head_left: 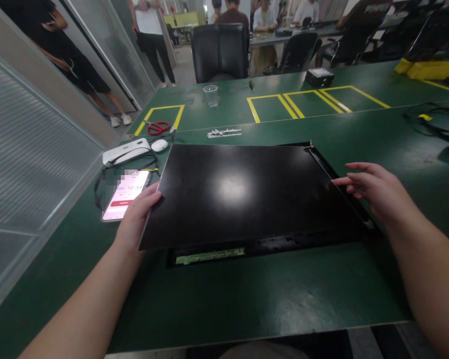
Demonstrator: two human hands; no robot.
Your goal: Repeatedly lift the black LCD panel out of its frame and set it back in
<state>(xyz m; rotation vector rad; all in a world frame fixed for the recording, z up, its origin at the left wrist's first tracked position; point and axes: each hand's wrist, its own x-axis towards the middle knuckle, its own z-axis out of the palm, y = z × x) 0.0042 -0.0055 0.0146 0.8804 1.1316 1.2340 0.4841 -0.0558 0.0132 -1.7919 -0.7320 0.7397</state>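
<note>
A glossy black display panel (247, 194) is tilted over a black frame (284, 243), its left side raised and its right side down by the frame's right edge. My left hand (136, 214) grips the panel's left edge, thumb on top and the other fingers hidden beneath. At the right edge, my right hand (377, 192) has its fingers apart, with the index fingertip at or just touching the panel's border. Along the frame's near side shows a green circuit board strip (209, 256).
Left of the panel lie a lit phone (127, 194), a white device (126, 151), a white mouse (159, 145) and red-handled scissors (158, 128). Beyond stand a plastic cup (211, 94) and a black box (320, 77). Cables (434, 124) lie at right. Several people are in the background.
</note>
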